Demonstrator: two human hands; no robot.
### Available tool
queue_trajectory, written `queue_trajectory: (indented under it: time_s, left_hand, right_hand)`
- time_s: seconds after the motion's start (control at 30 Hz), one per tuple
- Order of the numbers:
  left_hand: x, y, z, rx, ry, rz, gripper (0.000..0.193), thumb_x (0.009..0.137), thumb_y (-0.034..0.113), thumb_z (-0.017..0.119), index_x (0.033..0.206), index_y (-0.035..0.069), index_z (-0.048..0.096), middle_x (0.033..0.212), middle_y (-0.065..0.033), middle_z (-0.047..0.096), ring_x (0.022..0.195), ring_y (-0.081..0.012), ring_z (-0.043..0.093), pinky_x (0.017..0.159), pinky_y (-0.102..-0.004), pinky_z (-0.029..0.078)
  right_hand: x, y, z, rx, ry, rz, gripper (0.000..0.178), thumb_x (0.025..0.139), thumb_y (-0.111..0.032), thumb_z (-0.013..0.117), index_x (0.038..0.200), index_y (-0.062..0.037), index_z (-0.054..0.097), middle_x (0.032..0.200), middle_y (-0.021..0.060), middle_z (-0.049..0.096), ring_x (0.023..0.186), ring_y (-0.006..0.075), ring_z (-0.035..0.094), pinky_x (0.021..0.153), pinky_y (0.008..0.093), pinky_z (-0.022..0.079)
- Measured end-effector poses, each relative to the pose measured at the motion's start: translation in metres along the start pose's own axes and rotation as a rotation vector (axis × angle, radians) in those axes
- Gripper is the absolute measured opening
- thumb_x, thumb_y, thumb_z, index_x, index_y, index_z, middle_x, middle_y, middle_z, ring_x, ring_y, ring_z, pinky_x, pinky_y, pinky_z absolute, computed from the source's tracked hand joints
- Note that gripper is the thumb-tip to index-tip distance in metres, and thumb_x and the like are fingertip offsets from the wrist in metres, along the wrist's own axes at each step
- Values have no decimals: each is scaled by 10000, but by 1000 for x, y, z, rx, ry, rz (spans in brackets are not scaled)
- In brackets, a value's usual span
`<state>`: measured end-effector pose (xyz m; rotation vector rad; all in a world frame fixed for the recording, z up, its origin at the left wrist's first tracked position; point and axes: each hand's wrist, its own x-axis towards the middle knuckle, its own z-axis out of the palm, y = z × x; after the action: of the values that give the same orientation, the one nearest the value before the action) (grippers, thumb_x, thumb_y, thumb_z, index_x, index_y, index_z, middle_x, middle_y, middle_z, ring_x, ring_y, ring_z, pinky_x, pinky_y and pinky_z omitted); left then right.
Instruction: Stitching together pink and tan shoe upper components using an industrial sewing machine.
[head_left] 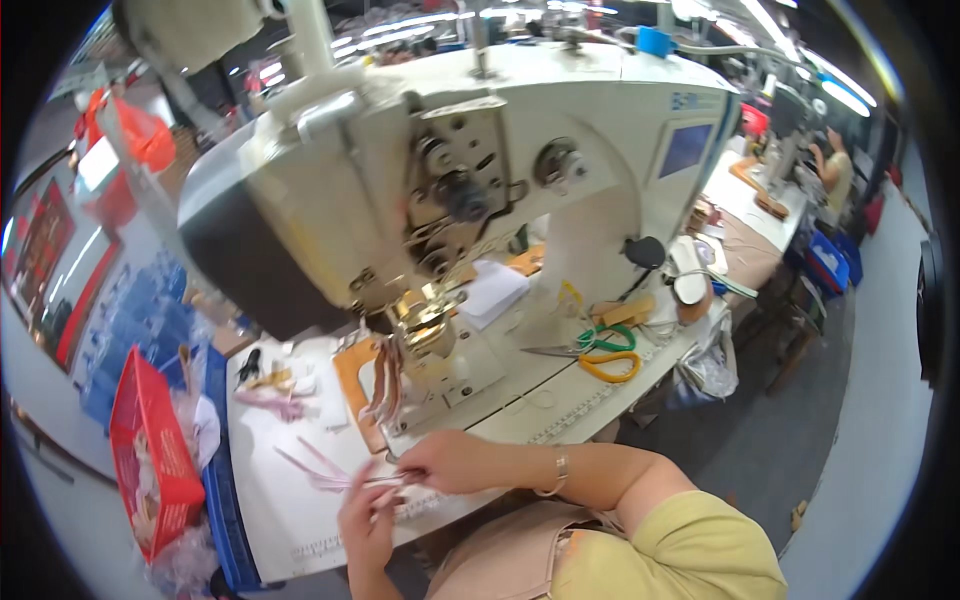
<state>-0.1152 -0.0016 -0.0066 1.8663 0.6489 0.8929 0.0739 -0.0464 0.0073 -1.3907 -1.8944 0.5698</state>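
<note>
Pink strap (335,478): long axis runs along the surface's near edge. Your left hand (368,520) and right hand (450,462) pinch its right end, equally near.

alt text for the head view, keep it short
Both hands, left hand and right hand, pinch thin pink strips on a white table before a large industrial sewing machine. Scissors lie to the right, a red basket left.

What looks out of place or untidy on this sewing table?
Nothing looks damaged or spilled. Both hands, left hand and right hand, pinch thin pink strips at the white table edge. Scissors lie loose beside the sewing machine, ordinary clutter.
</note>
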Motion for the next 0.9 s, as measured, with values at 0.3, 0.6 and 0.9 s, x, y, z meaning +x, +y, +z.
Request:
queue_trajectory:
  time_s: [0.3, 0.6, 0.9]
  left_hand:
    - [33, 9, 77, -892, -89, -553, 186, 847, 143, 501, 959, 4, 554, 880, -89, 575, 623, -180, 577, 563, -262, 462]
    - [41, 13, 55, -845, 24, -431, 291, 893, 138, 378, 1151, 22, 446, 1096, -106, 536, 808, -210, 599, 739, -299, 475]
    - [34, 20, 84, -1009, -86, -450, 311, 918, 161, 337, 1174, 1, 411, 1058, -122, 533, 922, -270, 573, 812, -346, 454]
  right_hand:
    - [-27, 20, -30, 957, 289, 463, 78, 770, -90, 612, 812, -33, 577, 762, 12, 581, 582, 38, 497, 463, 164, 363]
    - [-40, 8, -83, 849, 314, 304, 113, 768, -71, 623, 833, 17, 600, 658, 12, 575, 533, 38, 481, 450, 158, 359]
    - [-21, 16, -27, 505, 578, 202, 127, 735, -90, 657, 756, 24, 607, 793, 35, 575, 692, 71, 523, 594, 205, 437]
